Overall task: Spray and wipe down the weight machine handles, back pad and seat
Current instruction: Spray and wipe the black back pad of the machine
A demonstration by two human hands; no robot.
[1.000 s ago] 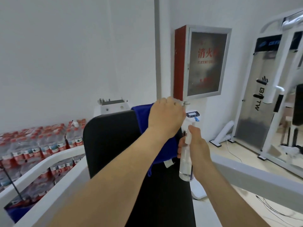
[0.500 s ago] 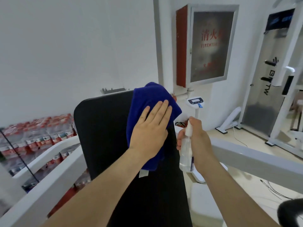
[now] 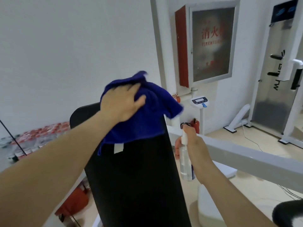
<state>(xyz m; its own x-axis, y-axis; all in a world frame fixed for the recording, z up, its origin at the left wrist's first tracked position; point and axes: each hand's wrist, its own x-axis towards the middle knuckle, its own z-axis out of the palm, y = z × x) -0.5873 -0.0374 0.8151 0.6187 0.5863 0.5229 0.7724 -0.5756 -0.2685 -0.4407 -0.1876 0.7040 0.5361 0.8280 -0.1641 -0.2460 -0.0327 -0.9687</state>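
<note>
Wiping the pad top: the left grip presses the cloth flat-fingered, the right grip clamped round the bottle; next, likely a downward sweep

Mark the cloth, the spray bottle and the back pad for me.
cloth (image 3: 144, 126): head view, its blue draped middle.
spray bottle (image 3: 185, 169): head view, clear lower body.
back pad (image 3: 139, 185): head view, bare black middle.
</note>
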